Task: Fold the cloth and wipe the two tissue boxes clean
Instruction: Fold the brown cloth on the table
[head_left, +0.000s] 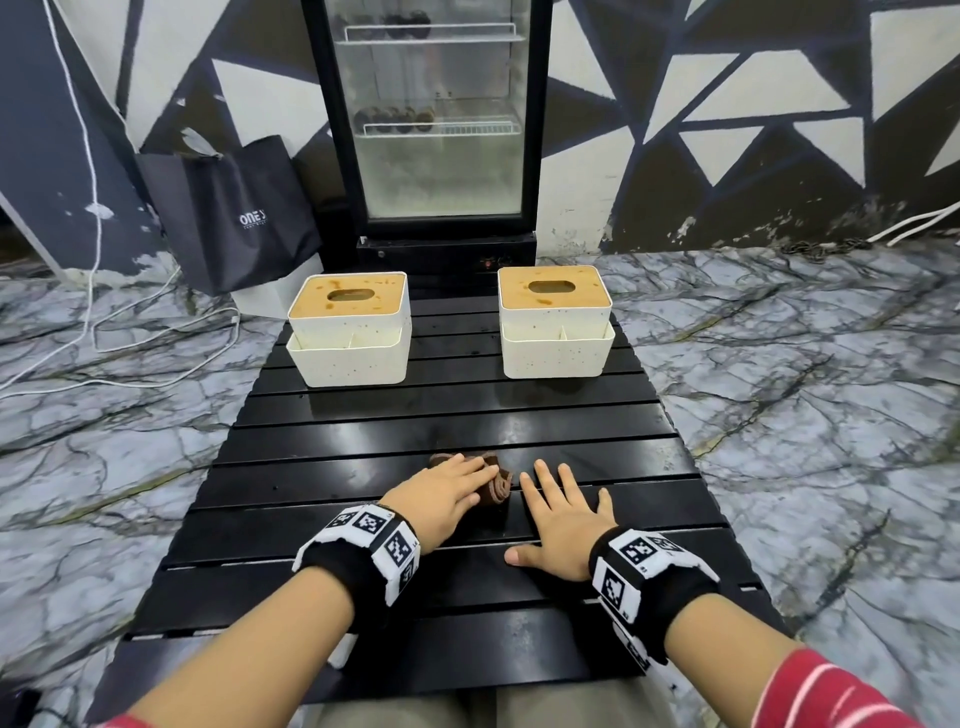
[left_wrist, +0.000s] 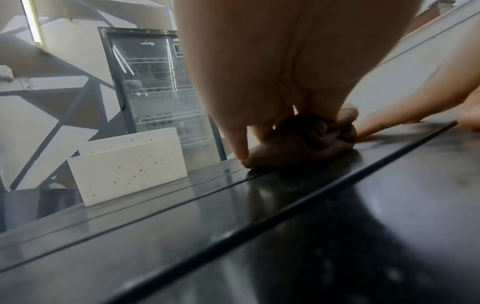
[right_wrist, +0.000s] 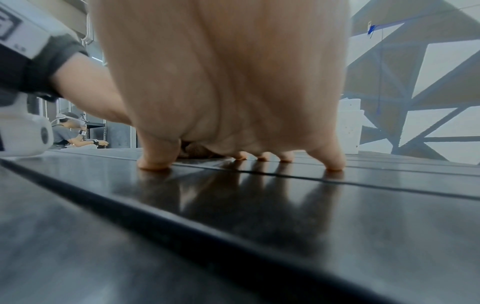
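Two white tissue boxes with stained brown lids stand at the far end of the black slatted table (head_left: 363, 421): the left box (head_left: 349, 328) (left_wrist: 130, 164) and the right box (head_left: 555, 325) (right_wrist: 350, 127). A small crumpled brown cloth (head_left: 496, 486) (left_wrist: 298, 144) (right_wrist: 197, 151) lies mid-table. My left hand (head_left: 457, 486) (left_wrist: 259, 72) rests on top of it with fingers stretched out, thumb tip on the table beside it. My right hand (head_left: 558, 504) (right_wrist: 221, 82) lies flat on the table just right of the cloth, fingers spread, holding nothing.
A glass-door fridge (head_left: 434, 130) (left_wrist: 155, 92) stands on the marble floor behind the table, with a black paper bag (head_left: 234, 213) and white cables (head_left: 93, 291) to its left. Another person (right_wrist: 70, 131) sits far off at the left.
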